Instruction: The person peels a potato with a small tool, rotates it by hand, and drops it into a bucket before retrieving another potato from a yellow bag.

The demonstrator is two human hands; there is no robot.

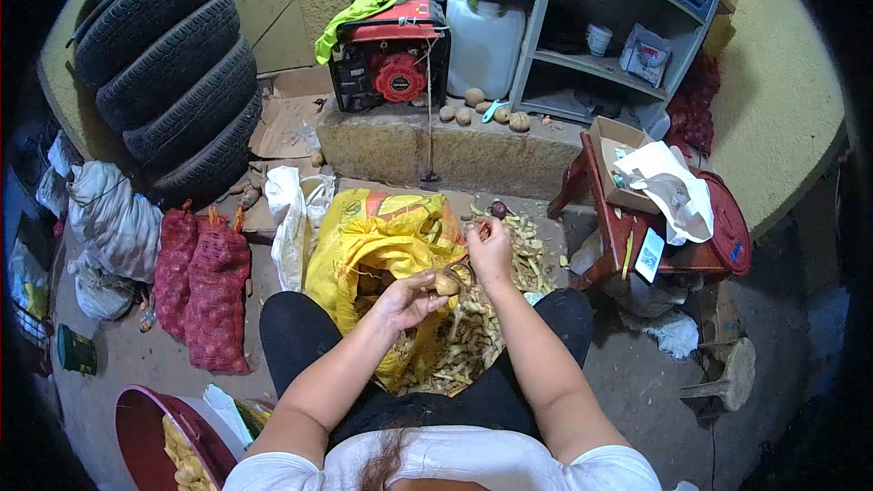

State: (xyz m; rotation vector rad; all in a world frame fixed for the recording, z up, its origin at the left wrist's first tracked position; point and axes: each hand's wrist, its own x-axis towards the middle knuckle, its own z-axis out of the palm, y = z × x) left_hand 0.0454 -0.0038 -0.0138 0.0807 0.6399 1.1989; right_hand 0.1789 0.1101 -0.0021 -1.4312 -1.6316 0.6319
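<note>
My left hand [409,302] is closed around a partly peeled potato [446,283], its pale flesh turned up. Just to the right and slightly farther off, my right hand [489,251] has its fingers curled together; a small reddish bit shows at the fingertips, but what it grips is hidden. A thin brown curved strip [466,265] lies between the potato and my right hand. Below both hands, a heap of potato peels [468,345] covers the floor between my knees. The open yellow sack [332,259] slumps beside my left hand.
A maroon tub [127,418] with peeled potatoes [186,464] stands at lower left. Red mesh bags of onions [218,300] and stacked tires [195,95] are on the left. Several potatoes [519,122] and a light-blue peeler [496,110] rest on the ledge; a stool [618,236] stands right.
</note>
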